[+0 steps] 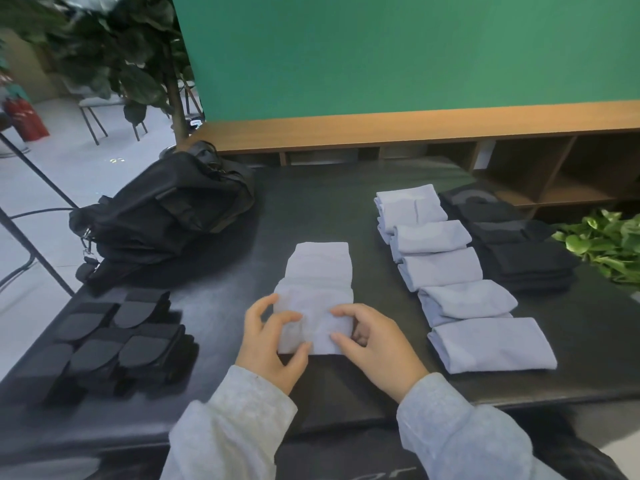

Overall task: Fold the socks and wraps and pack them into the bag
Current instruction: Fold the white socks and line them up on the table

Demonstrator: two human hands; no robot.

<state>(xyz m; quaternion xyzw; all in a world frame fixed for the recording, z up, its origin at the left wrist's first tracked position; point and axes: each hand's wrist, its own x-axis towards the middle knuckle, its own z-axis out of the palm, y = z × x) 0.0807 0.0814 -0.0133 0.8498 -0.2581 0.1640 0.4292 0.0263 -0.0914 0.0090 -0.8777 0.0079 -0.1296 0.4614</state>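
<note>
- Head view: a light wrap (317, 289) lies at the near middle of the dark table (311, 209), its long axis running from near to far, away from the person.
- Both hands sit at its near end. The left hand (268, 341) has its fingers curled onto the near-left corner, thumb at the edge, pinching the cloth.
- The right hand (374, 344) grips the near-right corner the same way, fingers curled over the fabric.
- Both hands are about equally close to the wrap, one at each side of its short edge, so the fold probably carries that near edge away toward the far end, along the long axis.
- To the right, a row of folded light wraps (460, 271) runs near to far, with a stack of folded dark cloths (519, 251) just beyond it.
- Near left lie the black socks (107, 341) in a cluster.
- The black bag (162, 209) sits at the far left of the table, well apart from both hands; whether its opening is unzipped cannot be told.
</note>
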